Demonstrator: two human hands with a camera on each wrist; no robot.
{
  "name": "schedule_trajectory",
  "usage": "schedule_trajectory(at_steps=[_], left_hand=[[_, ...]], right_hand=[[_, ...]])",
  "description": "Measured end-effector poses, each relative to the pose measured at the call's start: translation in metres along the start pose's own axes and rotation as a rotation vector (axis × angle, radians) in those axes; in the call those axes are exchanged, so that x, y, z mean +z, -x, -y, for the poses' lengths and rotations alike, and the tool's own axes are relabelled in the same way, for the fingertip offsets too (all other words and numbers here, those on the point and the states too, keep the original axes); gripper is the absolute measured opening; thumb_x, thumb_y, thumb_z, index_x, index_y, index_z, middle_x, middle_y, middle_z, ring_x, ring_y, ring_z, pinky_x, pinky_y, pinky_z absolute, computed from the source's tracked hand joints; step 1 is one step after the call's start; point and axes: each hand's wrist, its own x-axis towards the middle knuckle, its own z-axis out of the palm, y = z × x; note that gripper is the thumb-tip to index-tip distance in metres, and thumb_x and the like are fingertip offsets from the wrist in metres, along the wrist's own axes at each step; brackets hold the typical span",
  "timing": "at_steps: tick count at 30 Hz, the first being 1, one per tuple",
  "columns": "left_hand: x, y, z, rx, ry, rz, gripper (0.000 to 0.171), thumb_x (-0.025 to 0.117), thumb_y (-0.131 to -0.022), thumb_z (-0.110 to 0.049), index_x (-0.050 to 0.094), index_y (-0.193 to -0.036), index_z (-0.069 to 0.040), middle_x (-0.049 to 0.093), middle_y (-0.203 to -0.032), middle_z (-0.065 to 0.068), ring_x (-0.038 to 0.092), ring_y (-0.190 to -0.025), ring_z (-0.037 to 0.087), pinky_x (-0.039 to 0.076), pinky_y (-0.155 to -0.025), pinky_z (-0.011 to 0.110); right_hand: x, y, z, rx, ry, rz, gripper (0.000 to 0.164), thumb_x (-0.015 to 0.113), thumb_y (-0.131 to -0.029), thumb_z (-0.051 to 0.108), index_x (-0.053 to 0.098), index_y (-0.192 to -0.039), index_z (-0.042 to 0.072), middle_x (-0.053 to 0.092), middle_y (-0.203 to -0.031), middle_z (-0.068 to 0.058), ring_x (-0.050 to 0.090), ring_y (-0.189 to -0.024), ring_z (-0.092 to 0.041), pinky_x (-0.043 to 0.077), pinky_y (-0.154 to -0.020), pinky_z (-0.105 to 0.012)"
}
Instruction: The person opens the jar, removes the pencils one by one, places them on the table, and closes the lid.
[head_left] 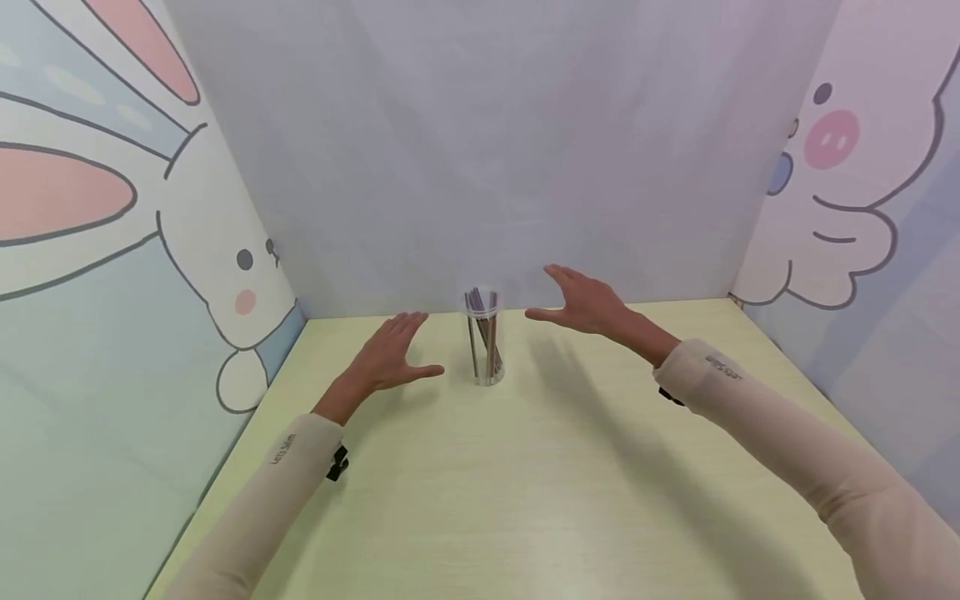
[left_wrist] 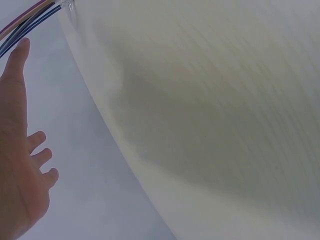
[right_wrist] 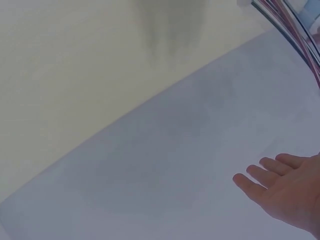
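To the left of the clear cup [head_left: 482,341], which stood upright on the desk [head_left: 480,500] holding thin sticks [head_left: 492,337], the left hand [head_left: 386,354] had its grip released; to the cup's right, so did the right hand [head_left: 588,304]. Behind the cup hung a pale curtain [head_left: 510,150], flanked well left by a rabbit-printed wall [head_left: 97,400] and well right by a pig-nosed figure [head_left: 832,212].

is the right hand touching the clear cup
Apart: the head view shows a plain gap between the right hand and the clear cup.
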Motion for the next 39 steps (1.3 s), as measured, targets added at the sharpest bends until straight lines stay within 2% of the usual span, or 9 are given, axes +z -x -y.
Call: schedule_trajectory(at_steps=[18,25,39], left_hand=[[0.008,-0.015,-0.022,0.011,0.077,0.000,0.114,0.069,-0.082,-0.078,0.025,-0.165,-0.015,0.030,-0.169,0.011,0.025,-0.156,0.035,0.028,-0.124,0.059],[0.015,-0.021,-0.025,0.027,0.100,-0.012,0.116,0.068,-0.081,-0.081,0.024,-0.166,-0.014,0.031,-0.168,0.011,0.027,-0.155,0.035,0.031,-0.122,0.059],[0.025,-0.026,-0.037,0.008,0.178,-0.011,0.115,0.070,-0.082,-0.077,0.021,-0.167,-0.017,0.030,-0.169,0.010,0.031,-0.154,0.031,0.036,-0.120,0.058]], right_hand=[[-0.005,-0.010,0.025,-0.033,-0.006,-0.013,0.104,0.060,-0.089,0.078,0.027,-0.165,0.017,0.031,-0.168,-0.010,0.034,-0.152,-0.032,0.039,-0.115,-0.063],[-0.003,-0.016,0.034,-0.047,-0.003,-0.009,0.103,0.060,-0.088,0.079,0.027,-0.166,0.019,0.032,-0.168,-0.009,0.035,-0.152,-0.032,0.040,-0.114,-0.062],[0.004,-0.022,0.053,-0.100,0.019,-0.007,0.100,0.062,-0.089,0.075,0.034,-0.163,0.014,0.037,-0.165,-0.013,0.040,-0.149,-0.034,0.043,-0.111,-0.064]])
